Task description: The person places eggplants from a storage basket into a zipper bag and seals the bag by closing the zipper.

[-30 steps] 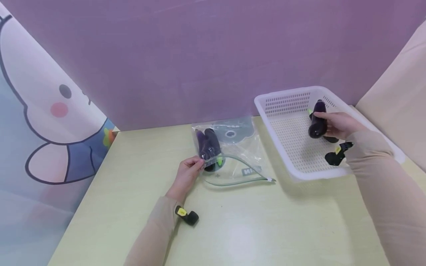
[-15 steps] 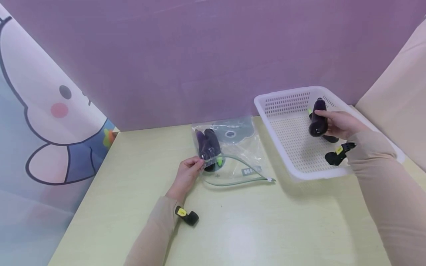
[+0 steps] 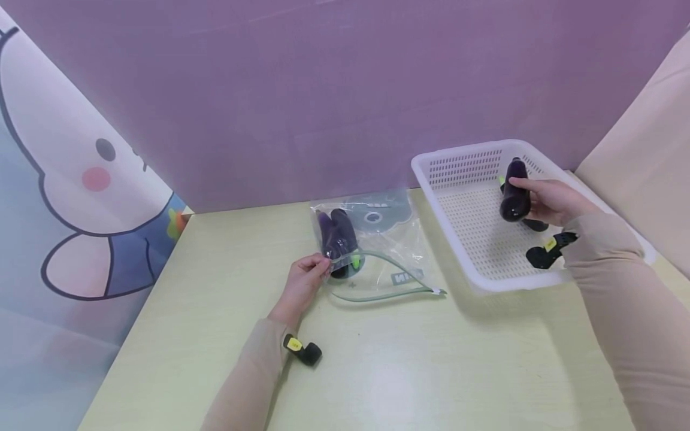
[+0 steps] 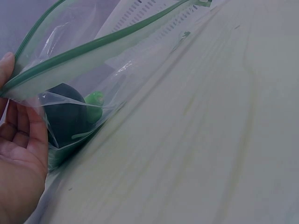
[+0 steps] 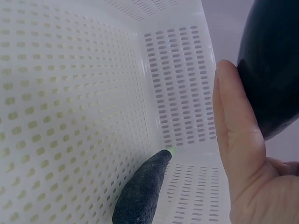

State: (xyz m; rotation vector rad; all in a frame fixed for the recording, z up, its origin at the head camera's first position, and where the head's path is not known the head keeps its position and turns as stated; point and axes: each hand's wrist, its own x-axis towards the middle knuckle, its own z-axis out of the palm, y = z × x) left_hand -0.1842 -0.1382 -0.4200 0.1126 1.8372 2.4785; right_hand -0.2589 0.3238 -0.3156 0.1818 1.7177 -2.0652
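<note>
My left hand [image 3: 302, 281] pinches the left edge of the mouth of a clear zip bag [image 3: 385, 242] with a green closure strip. Inside that bag lie dark purple eggplants [image 3: 338, 234], one showing a bright green stem [image 4: 94, 106] in the left wrist view. Over the white basket, my right hand [image 3: 555, 200] holds another eggplant [image 3: 516, 194] between thumb and fingers, its rounded end towards me. Below it, a dark elongated vegetable [image 5: 142, 191] with a green tip rests on the basket floor, partly hidden in the head view by the hand and the held eggplant.
The perforated white plastic basket [image 3: 463, 221] stands at the right of the pale table [image 3: 420, 365], close to the purple back wall [image 3: 302, 102]. A cartoon-printed cloth [image 3: 64, 179] hangs at the left, a cream cloth [image 3: 647, 131] at the right.
The right hand has shifted very slightly up and away with its eggplant, above the basket. My left hand and the bag have stayed in place.
</note>
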